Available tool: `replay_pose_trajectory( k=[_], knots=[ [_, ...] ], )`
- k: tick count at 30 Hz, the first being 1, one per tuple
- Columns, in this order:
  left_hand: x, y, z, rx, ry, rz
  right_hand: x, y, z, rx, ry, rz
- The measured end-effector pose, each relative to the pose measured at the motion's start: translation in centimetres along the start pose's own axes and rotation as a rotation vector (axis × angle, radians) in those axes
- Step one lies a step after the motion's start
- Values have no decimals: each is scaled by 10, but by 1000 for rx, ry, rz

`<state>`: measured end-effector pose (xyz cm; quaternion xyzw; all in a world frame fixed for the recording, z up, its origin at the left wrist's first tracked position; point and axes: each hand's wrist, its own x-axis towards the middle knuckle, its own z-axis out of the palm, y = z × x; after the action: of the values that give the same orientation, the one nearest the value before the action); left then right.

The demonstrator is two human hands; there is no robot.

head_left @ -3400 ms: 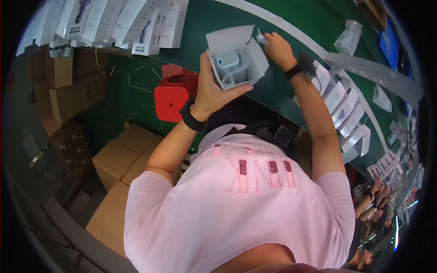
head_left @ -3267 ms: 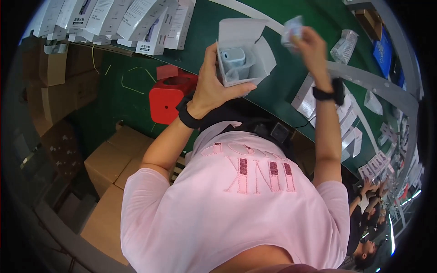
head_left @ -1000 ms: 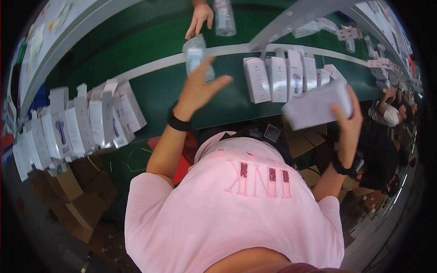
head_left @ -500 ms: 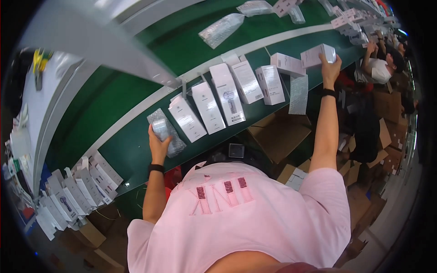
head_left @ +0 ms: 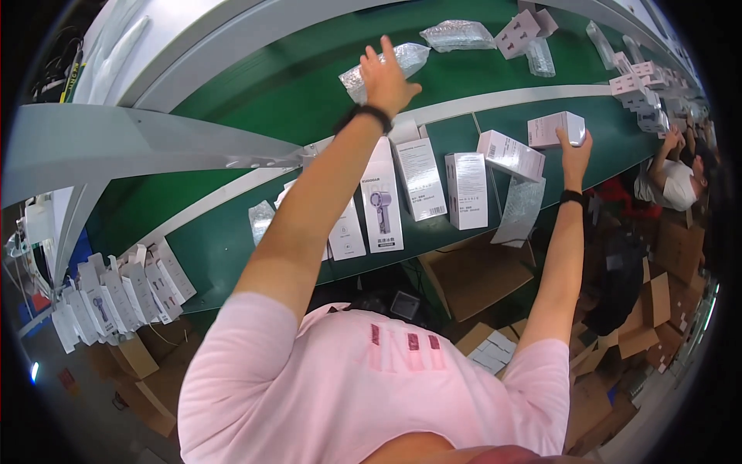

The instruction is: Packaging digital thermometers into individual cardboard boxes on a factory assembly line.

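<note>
Fingers of the left hand are spread wide over a bubble-wrap pouch, which is laid on the green surface beyond the far edge of the workbench; whether the pouch is touched cannot be told. By the right hand, closed around one end, a white carton is held toward the workbench's right side. The row of white boxes is crossed by the left forearm, so one could be knocked over if the arm is drawn back low. The slanted box beside the carton could be shoved if the right hand is let drift. Over the front edge a bubble-wrap sleeve is seen overhanging; by a nudge from that box it could be sent down toward the open cardboard box below. The pouch could be dropped if only its slack film is pinched.
</note>
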<state>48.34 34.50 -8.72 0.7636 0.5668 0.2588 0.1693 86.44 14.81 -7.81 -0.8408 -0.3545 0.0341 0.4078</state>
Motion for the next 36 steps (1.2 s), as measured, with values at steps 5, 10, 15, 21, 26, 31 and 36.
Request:
replay_pose_trajectory(
  k=[5, 10, 15, 21, 26, 31, 36],
  knots=[
    [59, -35, 54, 310, -386, 149, -24, -19, -27, -267, 48, -13],
    [74, -77, 24, 4, -368, 55, -102, -139, -30, 244, -156, -89],
    [0, -2, -82, -1314, -76, -400, -171, -232, -30, 419, -379, -359],
    [-122, 19, -178, -2073, -431, -818, -230, -309, -38, 451, -251, -674],
    [-172, 22, -212, -2196, -380, -945, -246, -339, -44, 448, -279, -660],
    [-188, 16, -234, -2186, -241, -930, -246, -365, -31, 280, -179, -815],
    [-203, 8, -255, -2072, -39, -786, -256, -390, -25, 327, -353, -782]
  ],
)
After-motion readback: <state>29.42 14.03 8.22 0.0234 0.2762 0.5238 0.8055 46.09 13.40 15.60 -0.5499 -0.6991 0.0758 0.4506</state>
